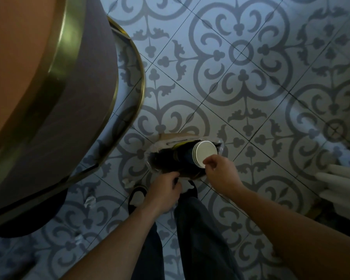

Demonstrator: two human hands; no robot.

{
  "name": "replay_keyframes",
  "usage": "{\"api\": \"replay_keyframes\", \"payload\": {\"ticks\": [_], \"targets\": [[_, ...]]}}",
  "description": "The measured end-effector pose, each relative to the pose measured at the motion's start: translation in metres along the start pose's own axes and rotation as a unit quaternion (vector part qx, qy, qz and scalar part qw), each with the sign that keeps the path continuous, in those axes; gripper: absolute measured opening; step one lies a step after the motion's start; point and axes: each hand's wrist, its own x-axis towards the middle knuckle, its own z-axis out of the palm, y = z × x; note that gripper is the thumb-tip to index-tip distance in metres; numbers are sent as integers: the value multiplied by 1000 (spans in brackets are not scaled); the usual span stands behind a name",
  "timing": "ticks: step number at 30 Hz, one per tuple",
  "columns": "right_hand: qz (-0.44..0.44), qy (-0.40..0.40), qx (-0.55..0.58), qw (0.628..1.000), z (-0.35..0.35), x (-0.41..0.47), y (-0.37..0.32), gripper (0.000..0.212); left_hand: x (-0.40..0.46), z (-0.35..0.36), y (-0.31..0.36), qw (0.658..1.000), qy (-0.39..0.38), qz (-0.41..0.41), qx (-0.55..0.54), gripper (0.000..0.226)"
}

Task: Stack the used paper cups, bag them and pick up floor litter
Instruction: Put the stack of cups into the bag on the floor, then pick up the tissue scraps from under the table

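Two hands are working at the bag (166,164) on the tiled floor (251,110): I'm pinching its near rim with my left hand (166,191), while my right hand (220,172) is gripping one stack of paper cups (202,153), three rims showing, half inside. I'd keep the mouth wide and slide the stack in bottom-first. Two litter scraps (89,201) are lying left.

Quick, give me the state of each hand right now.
Left hand: closed on the near rim of the bag, holding it open.
Right hand: fingers pinched on the stacked cups at the bag's mouth.
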Motion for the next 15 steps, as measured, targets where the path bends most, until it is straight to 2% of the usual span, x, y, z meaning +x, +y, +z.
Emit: {"api": "replay_keyframes", "payload": {"ticks": [7,15], "targets": [[-129,-20,-114,985,12,-32,-14,13,-47,-7,-29,992,108,-18,-65,19],[-215,-85,-149,961,69,-69,-53,4,-123,-32,-94,962,231,-87,-121,7]]}}
